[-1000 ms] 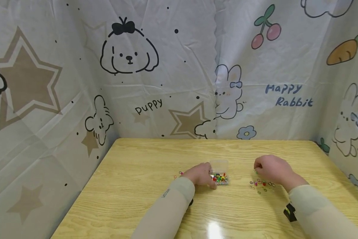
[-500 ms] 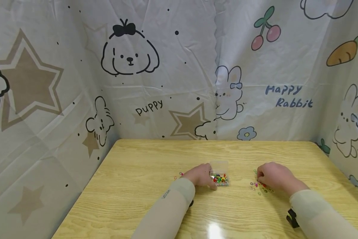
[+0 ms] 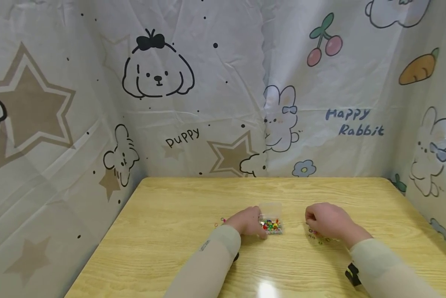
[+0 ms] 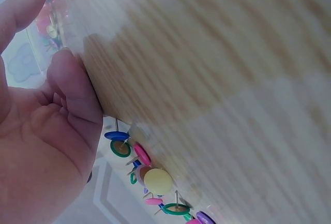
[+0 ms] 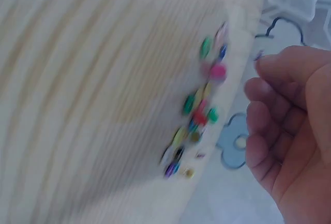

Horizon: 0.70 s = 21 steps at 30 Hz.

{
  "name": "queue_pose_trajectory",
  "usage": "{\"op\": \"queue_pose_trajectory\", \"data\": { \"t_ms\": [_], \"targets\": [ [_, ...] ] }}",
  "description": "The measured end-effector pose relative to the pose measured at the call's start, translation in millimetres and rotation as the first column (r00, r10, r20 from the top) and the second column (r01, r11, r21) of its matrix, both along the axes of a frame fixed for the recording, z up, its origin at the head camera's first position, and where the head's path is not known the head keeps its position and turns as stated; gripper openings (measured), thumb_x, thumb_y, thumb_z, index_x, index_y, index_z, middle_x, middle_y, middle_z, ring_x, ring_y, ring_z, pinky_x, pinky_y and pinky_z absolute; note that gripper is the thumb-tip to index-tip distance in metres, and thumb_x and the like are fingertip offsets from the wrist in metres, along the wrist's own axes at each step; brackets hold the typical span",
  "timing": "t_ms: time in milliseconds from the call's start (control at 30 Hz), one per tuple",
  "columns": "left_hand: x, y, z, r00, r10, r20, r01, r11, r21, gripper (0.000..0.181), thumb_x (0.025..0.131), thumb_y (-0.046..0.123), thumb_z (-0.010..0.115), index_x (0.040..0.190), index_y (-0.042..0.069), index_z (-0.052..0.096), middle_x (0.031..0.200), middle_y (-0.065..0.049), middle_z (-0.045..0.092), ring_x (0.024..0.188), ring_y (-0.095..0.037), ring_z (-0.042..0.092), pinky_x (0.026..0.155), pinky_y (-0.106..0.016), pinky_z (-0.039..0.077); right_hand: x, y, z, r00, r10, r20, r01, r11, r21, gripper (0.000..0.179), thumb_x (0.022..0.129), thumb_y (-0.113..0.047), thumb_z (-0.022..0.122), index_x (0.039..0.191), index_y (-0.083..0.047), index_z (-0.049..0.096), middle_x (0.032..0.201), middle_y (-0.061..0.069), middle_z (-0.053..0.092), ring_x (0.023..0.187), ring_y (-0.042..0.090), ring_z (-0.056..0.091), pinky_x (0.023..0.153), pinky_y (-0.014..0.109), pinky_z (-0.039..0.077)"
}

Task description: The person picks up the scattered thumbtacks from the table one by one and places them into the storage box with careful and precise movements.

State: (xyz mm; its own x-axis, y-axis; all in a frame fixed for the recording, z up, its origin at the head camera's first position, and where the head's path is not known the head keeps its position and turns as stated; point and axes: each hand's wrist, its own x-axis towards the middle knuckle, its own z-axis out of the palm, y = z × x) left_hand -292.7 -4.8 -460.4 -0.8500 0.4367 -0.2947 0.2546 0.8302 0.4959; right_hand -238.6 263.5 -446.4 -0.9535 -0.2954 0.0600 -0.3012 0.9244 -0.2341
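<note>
My left hand (image 3: 248, 221) holds the left side of a small clear plastic box (image 3: 270, 210), its lid tipped back. Colourful thumbtacks (image 3: 271, 225) fill the box. To the right, my right hand (image 3: 329, 221) hovers over a loose scatter of thumbtacks (image 3: 316, 236). In the right wrist view, its thumb and index finger pinch a small purplish thumbtack (image 5: 259, 55), mostly hidden by the fingertips. Green, red, pink and yellow thumbtacks (image 5: 199, 115) lie on the table there, blurred. The left wrist view shows the thumb and fingers at the box (image 4: 49, 25).
More thumbtacks (image 4: 158, 181) lie left of the left hand, some with points up. The wooden table (image 3: 170, 248) is bordered by a printed cloth (image 3: 193, 103) at the back and both sides. Light glares near the table's front.
My right hand has dipped to the right-hand scatter, then come up and left toward the box with a thumbtack. The left hand stays at the box. The head view has shifted slightly.
</note>
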Motion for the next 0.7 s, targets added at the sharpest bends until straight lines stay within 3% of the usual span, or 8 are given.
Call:
{"op": "queue_pose_trajectory", "data": {
  "t_ms": [200, 433, 700],
  "targets": [
    [-2.5, 1.0, -3.8, 1.0, 0.003, 0.005, -0.003, 1.0, 0.011, 0.06, 0.077, 0.033, 0.088, 0.122, 0.012, 0.056, 0.097, 0.001, 0.057, 0.084, -0.018, 0.055, 0.08, -0.039, 0.048, -3.7, -28, -0.8, 0.998, 0.037, -0.058, -0.038, 0.999, -0.005, 0.017, 0.096, -0.019, 0.068, 0.081, -0.024, 0.062, 0.073, -0.013, 0.054, 0.064, 0.009, 0.047, 0.062, 0.034, 0.042],
    [-3.3, -1.3, -5.8, 1.0, -0.009, 0.005, 0.008, 1.0, 0.025, 0.058, 0.076, 0.033, 0.089, 0.119, 0.012, 0.056, 0.095, 0.002, 0.057, 0.083, -0.018, 0.055, 0.079, -0.038, 0.048, -10.5, -59, -4.8, 0.989, 0.076, -0.124, -0.076, 0.997, 0.007, 0.018, 0.091, -0.012, 0.07, 0.08, -0.024, 0.064, 0.074, -0.014, 0.057, 0.065, 0.007, 0.048, 0.062, 0.032, 0.045],
    [-4.7, -0.7, -3.4, 1.0, -0.02, -0.003, 0.02, 1.0, 0.007, 0.057, 0.077, 0.034, 0.089, 0.118, 0.012, 0.056, 0.097, 0.002, 0.057, 0.084, -0.018, 0.055, 0.079, -0.038, 0.048, -19.7, -76, -10.9, 0.989, 0.02, -0.145, -0.015, 0.999, 0.039, 0.018, 0.091, -0.017, 0.072, 0.078, -0.025, 0.064, 0.072, -0.015, 0.058, 0.063, 0.007, 0.05, 0.061, 0.033, 0.048]
  ]
}}
